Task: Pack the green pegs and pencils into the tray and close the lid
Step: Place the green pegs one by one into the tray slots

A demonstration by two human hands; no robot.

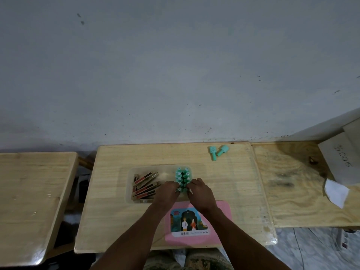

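Note:
A clear plastic tray (131, 173) sits mid-table. Its left part holds several red-and-gold pencils (145, 185) lying in a loose pile. Its right part holds two rows of green pegs (182, 177) standing upright. My left hand (168, 192) and my right hand (198, 189) meet at the near end of the peg rows, fingertips curled onto the nearest pegs. Whether a peg is pinched is hidden by the fingers. Two more green pegs (218, 152) lie loose at the table's far right. The pink lid (224, 207) with a picture label lies flat in front of the tray, under my forearms.
A second wooden table (29, 191) stands to the left across a gap. A plywood board (292, 184) adjoins on the right, carrying a grey box (341, 158) and a white paper scrap (336, 192). A wall rises right behind the table.

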